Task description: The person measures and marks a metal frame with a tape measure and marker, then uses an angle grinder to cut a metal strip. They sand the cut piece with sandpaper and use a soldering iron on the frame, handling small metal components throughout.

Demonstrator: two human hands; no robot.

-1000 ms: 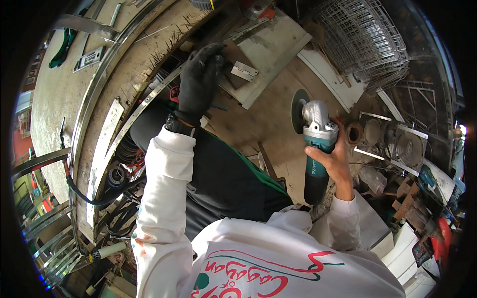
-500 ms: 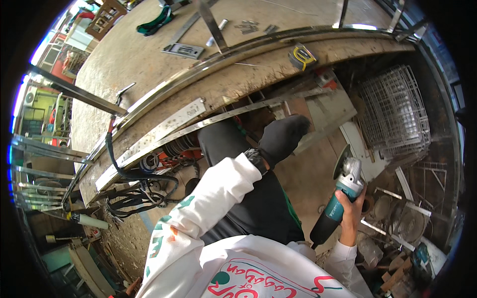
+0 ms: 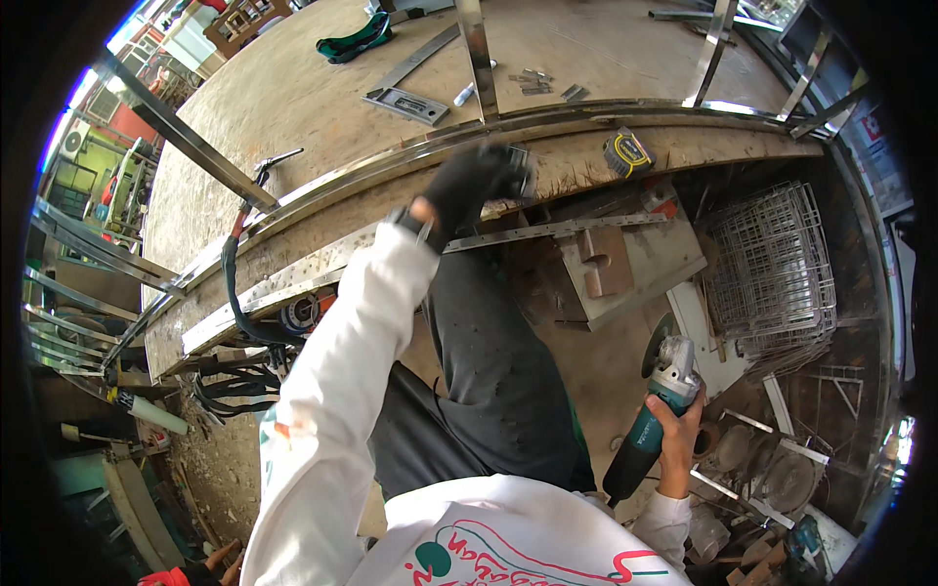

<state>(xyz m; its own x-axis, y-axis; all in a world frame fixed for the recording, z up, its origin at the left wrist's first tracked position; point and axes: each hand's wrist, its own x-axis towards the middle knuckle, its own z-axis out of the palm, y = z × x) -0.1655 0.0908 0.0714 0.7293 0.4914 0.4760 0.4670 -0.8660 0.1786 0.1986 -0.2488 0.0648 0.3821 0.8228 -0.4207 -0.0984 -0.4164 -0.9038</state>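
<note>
My left hand (image 3: 474, 186), in a black glove, reaches over the front edge of the workbench (image 3: 586, 146), beside the lower rail of a shiny metal frame (image 3: 391, 153). Its fingers are curled and dark. A small greyish edge shows at the fingertips, but I cannot make out what it is. On my right side, my bare right hand (image 3: 676, 435) grips the body of a teal and black angle grinder (image 3: 640, 439). The grinder's disc (image 3: 657, 344) points up and away from me, apart from the frame.
A yellow and black tape measure (image 3: 628, 152) lies near the bench edge. Farther back are a metal square (image 3: 405, 104) and several short metal pieces (image 3: 532, 83). Wire racks (image 3: 772, 264) stand to the right. Black cables (image 3: 234, 386) hang at left; another person's hand (image 3: 225, 562) shows lower left.
My left hand has moved from over my lap up and left to the bench edge by the frame. The grinder stays in my right hand at my side. The view has shifted slightly.
</note>
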